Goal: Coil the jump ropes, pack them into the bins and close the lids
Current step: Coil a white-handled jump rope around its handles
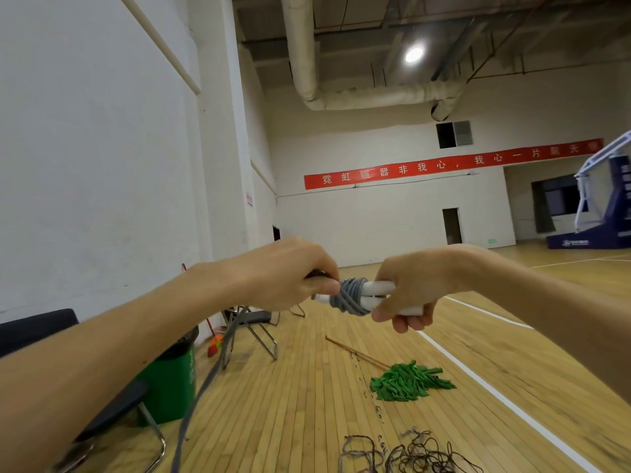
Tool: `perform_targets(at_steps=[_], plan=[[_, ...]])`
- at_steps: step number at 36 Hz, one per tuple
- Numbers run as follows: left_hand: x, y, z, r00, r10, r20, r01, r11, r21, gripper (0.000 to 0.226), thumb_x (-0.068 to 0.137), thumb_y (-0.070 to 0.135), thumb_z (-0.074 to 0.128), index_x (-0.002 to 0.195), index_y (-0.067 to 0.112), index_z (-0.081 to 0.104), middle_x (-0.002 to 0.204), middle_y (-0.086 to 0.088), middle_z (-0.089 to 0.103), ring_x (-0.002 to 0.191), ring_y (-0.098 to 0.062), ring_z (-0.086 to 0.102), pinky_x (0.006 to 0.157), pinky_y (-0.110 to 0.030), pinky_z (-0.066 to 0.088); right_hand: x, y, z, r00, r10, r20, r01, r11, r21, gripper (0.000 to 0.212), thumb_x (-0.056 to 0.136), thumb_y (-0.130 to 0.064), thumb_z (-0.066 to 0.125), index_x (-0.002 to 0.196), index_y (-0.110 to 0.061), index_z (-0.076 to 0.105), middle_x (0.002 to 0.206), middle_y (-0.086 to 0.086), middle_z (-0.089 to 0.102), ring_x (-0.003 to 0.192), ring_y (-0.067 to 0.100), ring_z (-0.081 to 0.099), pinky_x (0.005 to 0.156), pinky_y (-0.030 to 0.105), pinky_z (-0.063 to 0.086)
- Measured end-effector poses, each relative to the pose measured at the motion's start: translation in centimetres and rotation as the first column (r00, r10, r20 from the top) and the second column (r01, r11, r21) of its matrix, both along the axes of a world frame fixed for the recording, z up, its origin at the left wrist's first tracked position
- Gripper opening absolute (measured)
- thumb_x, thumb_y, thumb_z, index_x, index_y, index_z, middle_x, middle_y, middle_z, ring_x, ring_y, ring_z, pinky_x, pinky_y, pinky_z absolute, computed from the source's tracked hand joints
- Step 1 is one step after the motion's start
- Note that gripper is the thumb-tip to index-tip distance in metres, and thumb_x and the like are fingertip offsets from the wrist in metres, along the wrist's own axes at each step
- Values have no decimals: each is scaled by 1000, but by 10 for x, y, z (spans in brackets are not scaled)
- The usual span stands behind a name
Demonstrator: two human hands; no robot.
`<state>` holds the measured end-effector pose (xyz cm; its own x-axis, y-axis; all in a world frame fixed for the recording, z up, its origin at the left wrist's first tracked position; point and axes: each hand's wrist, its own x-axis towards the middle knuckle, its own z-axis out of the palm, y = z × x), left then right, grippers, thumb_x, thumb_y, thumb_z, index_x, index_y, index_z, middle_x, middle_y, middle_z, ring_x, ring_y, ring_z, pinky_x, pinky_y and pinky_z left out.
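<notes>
Now, head view: both hands are raised over a wooden floor [307, 411].
Jump rope [351, 297]: held in the air between the hands, its grey cord wound round the paired white handles [379, 287]; a loose tail [211, 373] hangs toward the lower left.
Left hand [286, 274]: fingers curled round the handles' left end, thumb against the wraps.
Right hand [413, 288]: fingers clamped on the handles' right end.
Floor items: green mop [409, 382], tangled dark cords [416, 455], green bin [170, 380], folding chair [256, 324].
</notes>
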<state>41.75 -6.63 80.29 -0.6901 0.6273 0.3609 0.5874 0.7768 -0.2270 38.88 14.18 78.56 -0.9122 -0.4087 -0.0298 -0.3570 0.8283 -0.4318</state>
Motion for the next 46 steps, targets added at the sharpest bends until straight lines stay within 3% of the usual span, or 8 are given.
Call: perform_targets(at_steps=[4, 8, 14, 23, 29, 32, 36, 46], plan=[[5, -2, 13, 986, -107, -127, 98, 992, -77, 33, 95, 48, 54, 105, 22, 74, 86, 18, 67, 76, 6, 58, 73, -11, 42, 12, -5, 1, 996, 78, 35, -79, 997, 26, 13, 99, -19, 64, 98, -6, 62, 72, 6, 66, 54, 14, 58, 54, 24, 52], [10, 0, 23, 959, -198, -204, 174, 976, -131, 47, 84, 62, 45, 97, 26, 73, 74, 22, 58, 75, 15, 52, 65, -10, 34, 24, -12, 4, 989, 135, 65, -139, 988, 67, 13, 99, -19, 64, 91, -9, 61, 71, 5, 65, 54, 14, 56, 53, 24, 51], [8, -2, 31, 945, -263, -196, 261, 965, -35, 41, 82, 57, 60, 86, 20, 77, 65, 19, 57, 67, 1, 55, 64, -10, 36, 35, -14, 5, 977, 206, 60, -209, 977, 40, 12, 98, -18, 65, 91, -9, 61, 72, 6, 63, 54, 13, 55, 54, 24, 51], [7, -3, 31, 969, -246, 18, 240, 957, 162, 41, 75, 53, 68, 82, 15, 78, 68, 3, 69, 62, -12, 59, 58, -22, 42, 45, -19, 4, 954, 299, -7, -298, 953, 61, 11, 94, -18, 70, 88, -11, 65, 72, 6, 67, 54, 13, 58, 55, 25, 51], [9, -12, 32, 931, -306, 200, 240, 924, 297, 34, 77, 42, 74, 77, 8, 75, 53, 6, 47, 53, -9, 39, 54, -21, 32, 50, -21, 1, 937, 337, -91, -334, 942, 45, 11, 91, -19, 73, 86, -13, 65, 71, 3, 69, 54, 13, 60, 55, 25, 52], [10, -15, 31, 910, -314, 270, 210, 912, 353, 26, 74, 44, 76, 73, 18, 72, 58, -2, 48, 58, -17, 42, 59, -29, 36, 52, -23, -1, 929, 343, -139, -340, 939, 47, 11, 91, -19, 74, 86, -13, 65, 71, 2, 69, 54, 12, 61, 57, 24, 53], [12, -18, 30, 876, -338, 344, 180, 891, 417, 20, 73, 45, 74, 68, 25, 73, 57, 2, 55, 55, -11, 48, 51, -15, 38, 55, -19, 0, 920, 353, -170, -357, 934, 7, 14, 91, -16, 74, 97, -7, 66, 75, 5, 69, 61, 15, 64, 58, 23, 55], [9, -23, 30, 725, -468, 505, 166, 831, 531, 28, 80, 44, 66, 70, 18, 72, 58, 2, 60, 48, -7, 50, 46, -15, 40, 64, -12, 7, 868, 450, -210, -478, 872, -107, 10, 92, -14, 71, 98, -19, 65, 88, 5, 72, 80, 23, 73, 70, 33, 62]])
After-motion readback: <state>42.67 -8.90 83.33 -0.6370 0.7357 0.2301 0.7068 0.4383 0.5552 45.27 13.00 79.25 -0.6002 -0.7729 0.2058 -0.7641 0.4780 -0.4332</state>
